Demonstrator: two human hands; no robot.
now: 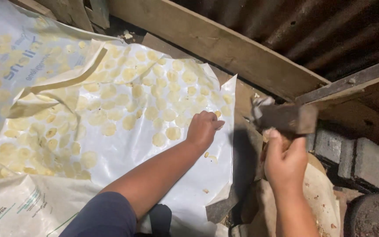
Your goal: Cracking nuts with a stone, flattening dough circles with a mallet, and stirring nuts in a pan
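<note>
My left hand (203,128) reaches out over a white plastic sheet (185,193) and pinches a pale yellow flattened disc at the sheet's right edge. Several similar flattened yellow discs (128,101) lie in rows across the sheet. My right hand (286,162) grips the handle of a dark wooden mallet (288,117), held raised above a round wooden block (323,193). The mallet head is blurred.
A long wooden plank (224,48) runs diagonally behind the sheet, with dark corrugated metal (330,30) beyond it. Grey concrete blocks (365,162) sit at the right. Printed white sacks (14,206) lie at the lower left, and another sheet (9,57) at the upper left.
</note>
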